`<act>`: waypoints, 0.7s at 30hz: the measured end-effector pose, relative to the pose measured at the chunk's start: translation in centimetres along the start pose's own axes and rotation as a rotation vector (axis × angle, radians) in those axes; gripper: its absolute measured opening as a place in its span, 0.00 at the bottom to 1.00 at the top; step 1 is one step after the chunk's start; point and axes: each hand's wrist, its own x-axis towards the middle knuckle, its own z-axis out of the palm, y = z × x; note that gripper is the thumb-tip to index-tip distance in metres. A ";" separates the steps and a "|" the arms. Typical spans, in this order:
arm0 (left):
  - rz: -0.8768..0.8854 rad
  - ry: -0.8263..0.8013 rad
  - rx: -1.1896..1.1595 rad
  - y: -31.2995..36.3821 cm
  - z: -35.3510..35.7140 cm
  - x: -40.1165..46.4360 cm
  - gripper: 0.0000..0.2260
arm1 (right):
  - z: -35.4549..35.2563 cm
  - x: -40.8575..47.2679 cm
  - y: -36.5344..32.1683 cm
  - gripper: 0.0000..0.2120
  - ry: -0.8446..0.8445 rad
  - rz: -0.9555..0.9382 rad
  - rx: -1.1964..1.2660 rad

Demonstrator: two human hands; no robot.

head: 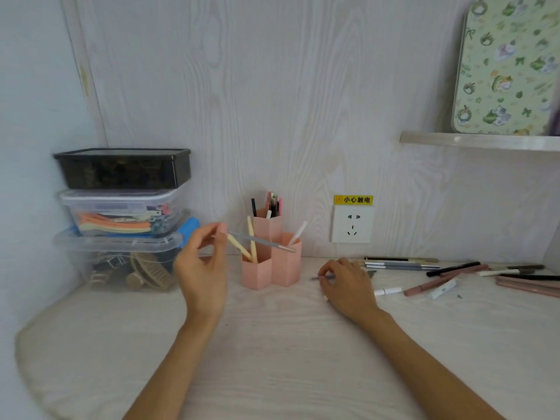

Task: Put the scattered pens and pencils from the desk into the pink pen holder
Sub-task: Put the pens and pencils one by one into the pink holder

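The pink pen holder point(274, 268) stands at the back middle of the desk, made of hexagonal tubes with several pens and pencils in them. My left hand point(202, 265) is raised just left of it and pinches a thin grey pen point(263, 241) that lies across the holder's top. My right hand point(345, 283) rests on the desk right of the holder, its fingers curled on a grey pen point(321, 277). Several more pens and pencils point(454, 272) lie scattered on the right side of the desk.
Three stacked plastic storage boxes point(121, 219) stand at the back left corner. A wall socket point(352, 227) with a yellow warning label sits behind the desk. A shelf point(478, 140) at the upper right carries a green patterned tin.
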 end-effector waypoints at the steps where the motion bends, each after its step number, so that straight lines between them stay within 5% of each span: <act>1: 0.029 0.066 -0.023 0.0 -0.3 0.4 0.09 | 0.0 0.0 0.1 0.07 -0.005 0.001 0.012; 5: 0.144 0.244 0.065 -0.7 -1.5 2.8 0.16 | -0.1 -0.1 0.5 0.05 -0.002 0.005 0.066; 12: 0.327 0.040 0.395 0.0 0.5 4.9 0.14 | 0.1 0.2 0.7 0.05 0.012 -0.006 0.063; 21: 0.418 0.124 0.390 2.3 4.0 7.9 0.12 | 0.2 0.3 0.7 0.06 0.027 -0.030 0.054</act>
